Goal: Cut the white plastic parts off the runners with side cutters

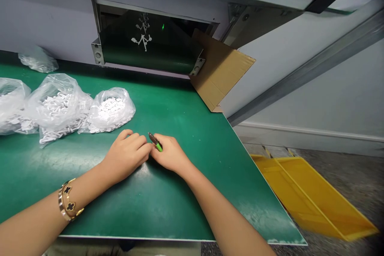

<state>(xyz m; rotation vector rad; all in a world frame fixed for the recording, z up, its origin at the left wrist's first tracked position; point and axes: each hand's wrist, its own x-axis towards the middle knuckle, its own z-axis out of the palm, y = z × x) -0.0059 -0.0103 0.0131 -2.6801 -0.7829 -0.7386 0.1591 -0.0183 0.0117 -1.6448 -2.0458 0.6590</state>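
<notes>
First, along the left side of the green table [183, 104], clear plastic bags lie bunched together. The leftmost bag [11, 106] runs off the edge of the view, its white contents hard to make out. A flatter bag [37, 59] lies behind it at the far edge of the table, against the wall. Next comes a bag of white branched parts [57, 106], with a tangle of them showing at its near side. Touching that, a bag of small white discs [111, 110] sits closest to the hands.

Gold bracelets [67, 200] circle the left wrist. The left hand [127, 156] rests on the table, fingers curled to the right. The hands are together, knuckles and fingers meeting just near of the disc bag. The right hand [169, 154] pinches a short green tool [155, 142], its dark tip angled far and left. Whether the left fingers also hold it, I cannot tell.

Beyond, a wall opening shows a dark green conveyor belt [144, 48] carrying white branched parts [142, 34]. A cardboard sheet [220, 70] leans at the opening's right side. Farther right, blurred yellow plastic trays [312, 196] lie on the grey floor [354, 172].
</notes>
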